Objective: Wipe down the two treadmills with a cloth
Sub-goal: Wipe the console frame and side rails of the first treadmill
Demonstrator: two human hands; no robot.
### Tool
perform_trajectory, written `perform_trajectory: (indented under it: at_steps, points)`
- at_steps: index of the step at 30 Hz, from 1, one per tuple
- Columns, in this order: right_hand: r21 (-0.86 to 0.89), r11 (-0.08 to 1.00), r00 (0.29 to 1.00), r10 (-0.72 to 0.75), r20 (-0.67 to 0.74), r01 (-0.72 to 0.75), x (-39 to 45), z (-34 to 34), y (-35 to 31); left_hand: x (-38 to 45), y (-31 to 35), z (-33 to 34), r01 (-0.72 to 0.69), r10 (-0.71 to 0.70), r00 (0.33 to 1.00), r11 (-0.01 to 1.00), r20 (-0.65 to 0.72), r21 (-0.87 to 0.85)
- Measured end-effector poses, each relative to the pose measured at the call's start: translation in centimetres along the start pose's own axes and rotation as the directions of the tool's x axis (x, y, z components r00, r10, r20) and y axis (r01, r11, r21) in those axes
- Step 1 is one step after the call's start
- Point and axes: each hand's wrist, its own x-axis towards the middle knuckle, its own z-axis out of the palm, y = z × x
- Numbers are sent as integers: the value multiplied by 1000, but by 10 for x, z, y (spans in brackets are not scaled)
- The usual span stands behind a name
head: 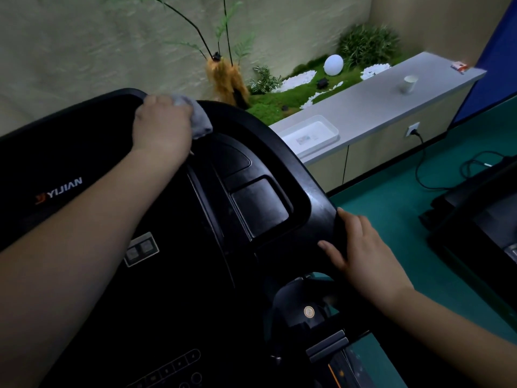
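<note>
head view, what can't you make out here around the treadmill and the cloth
- Cloth: mostly hidden under the left hand, and blurred.
- Treadmill console: buttons too dark to read; the left forearm covers part.
- Second treadmill: cut off by the right edge.
- Tray contents: too small.

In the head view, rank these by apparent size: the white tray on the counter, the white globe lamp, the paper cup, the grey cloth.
Largest to smallest:
1. white tray
2. grey cloth, partly hidden under the left hand
3. white globe lamp
4. paper cup
The globe lamp sits farther away, so its true size is unsure.
</note>
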Motion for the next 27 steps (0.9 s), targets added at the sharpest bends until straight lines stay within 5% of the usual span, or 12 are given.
perform_trajectory:
  at_steps: [4,6,9,12,17,23,25,27]
  points:
    - [-3,1000,1000,-2,4,2,0,0,2,-35,21,7,-180,167,982,971,86,161]
    - [-8,1000,1000,0,8,0,1,1,2,-46,21,22,-210,209,977,977,37,22]
    - [-7,1000,1000,1,6,-1,1,1,2,-49,8,27,-132,65,975,939,-212,-318]
    - [-11,1000,1000,8,3,-8,1,2,2,-37,-15,23,-21,-187,883,901,-431,-434]
    - [-14,1000,1000,12,2,-12,1,2,1,8,-26,43,109,-196,961,917,-195,-384]
    - [-36,999,1000,9,1,-9,1,3,1,52,-73,40,369,-449,888,824,-98,-430]
    - [-35,999,1000,10,4,-10,1,3,1,40,-59,38,278,-374,918,842,-130,-463]
    - [-31,999,1000,13,3,-12,0,2,1,17,-36,41,36,-175,954,872,-242,-487]
